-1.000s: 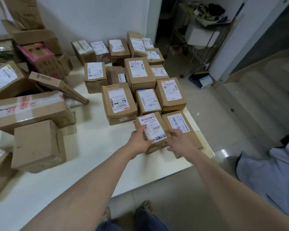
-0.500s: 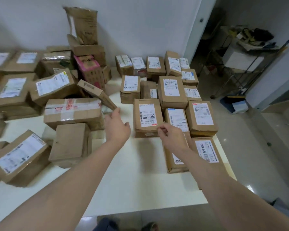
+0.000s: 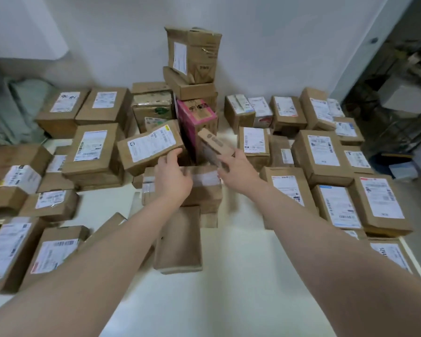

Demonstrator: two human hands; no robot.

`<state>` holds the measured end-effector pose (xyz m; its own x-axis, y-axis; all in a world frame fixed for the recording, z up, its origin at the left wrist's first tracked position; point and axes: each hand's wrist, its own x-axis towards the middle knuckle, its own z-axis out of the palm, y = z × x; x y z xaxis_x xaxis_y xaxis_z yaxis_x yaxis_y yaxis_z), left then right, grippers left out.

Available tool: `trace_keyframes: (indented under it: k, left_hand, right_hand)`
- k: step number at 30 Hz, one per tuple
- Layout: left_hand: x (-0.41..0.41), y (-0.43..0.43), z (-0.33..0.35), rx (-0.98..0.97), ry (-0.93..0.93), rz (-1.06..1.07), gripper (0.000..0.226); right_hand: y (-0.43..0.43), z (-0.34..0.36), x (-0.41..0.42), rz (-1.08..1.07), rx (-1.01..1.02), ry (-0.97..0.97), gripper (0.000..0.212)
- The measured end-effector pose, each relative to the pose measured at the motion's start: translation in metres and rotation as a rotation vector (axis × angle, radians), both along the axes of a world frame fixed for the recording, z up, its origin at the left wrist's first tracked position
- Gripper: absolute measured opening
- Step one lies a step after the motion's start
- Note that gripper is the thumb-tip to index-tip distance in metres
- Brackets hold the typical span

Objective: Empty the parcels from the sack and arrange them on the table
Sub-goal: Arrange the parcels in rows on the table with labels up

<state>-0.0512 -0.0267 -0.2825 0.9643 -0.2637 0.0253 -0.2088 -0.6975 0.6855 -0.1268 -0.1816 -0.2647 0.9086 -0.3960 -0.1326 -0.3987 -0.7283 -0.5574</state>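
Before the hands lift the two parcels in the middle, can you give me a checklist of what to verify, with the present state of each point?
1. Left hand has contact with the tilted labelled parcel: ok, fingertips at its near lower corner, not closed around it.
2. Right hand has contact with the narrow parcel: ok, touching its near end; grip cannot tell.
3. Narrow parcel lies flat: not ok, it is tilted and leans near the pink box.
4. Tall stack behind is stable: not ok, the top box looks crooked.
5. Free table space for placing: ok, bare in front.
6. Sack empty: cannot tell, no sack is clearly visible.
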Motion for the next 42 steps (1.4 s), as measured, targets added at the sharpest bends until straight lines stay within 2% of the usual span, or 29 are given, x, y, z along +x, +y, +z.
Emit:
trace_keyframes:
  k: [5,7,10,12,14,16,19,21,26,29,33,35,38,40,42]
  left_hand:
    - [0.018,-0.015,0.001,-0.132,0.018,-0.059,0.048]
    - [0.013,-0.034,0.007,-0.199,0.045,-0.090,0.046]
    - [-0.007,-0.063,0.020,-0.254,0.072,-0.160,0.044]
    - [-0.026,-0.079,0.027,-0.278,0.133,-0.243,0.044]
    - [-0.049,-0.088,0.033,-0.275,0.298,-0.383,0.046]
    - [-0.071,-0.093,0.029,-0.253,0.489,-0.520,0.046]
    - [-0.099,-0.092,0.006,-0.188,0.716,-0.535,0.046]
    - [-0.119,-0.089,-0.009,-0.159,0.841,-0.486,0.049]
    - [-0.171,-0.087,-0.040,-0.051,0.927,-0.337,0.036]
    - [-0.202,-0.094,-0.054,0.016,0.943,-0.325,0.009]
    - [-0.231,-0.104,-0.078,-0.021,0.973,-0.213,0.011]
    - [-0.236,-0.107,-0.088,-0.062,0.943,-0.134,0.018]
    - [-0.241,-0.106,-0.088,-0.011,0.920,-0.200,0.024]
    - [-0.238,-0.103,-0.087,0.076,0.864,-0.213,0.046]
    - [-0.227,-0.096,-0.080,0.125,0.720,-0.161,0.064]
  right_hand:
    - [-0.044,0.009,-0.034,-0.407,0.077,-0.495,0.032]
    - [-0.064,0.016,-0.053,-0.533,0.177,-0.584,0.029]
    - [-0.081,0.025,-0.079,-0.679,0.328,-0.599,0.031]
    - [-0.087,0.026,-0.096,-0.724,0.509,-0.601,0.030]
    - [-0.089,0.024,-0.113,-0.752,0.679,-0.536,0.027]
    - [-0.090,0.014,-0.130,-0.750,0.711,-0.434,0.026]
    - [-0.089,-0.005,-0.160,-0.694,0.612,-0.269,0.027]
    - [-0.091,-0.016,-0.182,-0.639,0.426,-0.126,0.030]
    - [-0.112,-0.045,-0.238,-0.498,0.009,0.164,0.030]
    - [-0.115,-0.061,-0.260,-0.390,-0.064,0.183,0.026]
    - [-0.116,-0.069,-0.274,-0.299,-0.089,0.189,0.023]
    - [-0.118,-0.071,-0.277,-0.273,-0.084,0.180,0.023]
    - [-0.118,-0.068,-0.279,-0.227,-0.108,0.194,0.025]
    - [-0.115,-0.064,-0.276,-0.226,-0.146,0.175,0.024]
    - [-0.112,-0.058,-0.271,-0.260,-0.144,0.126,0.022]
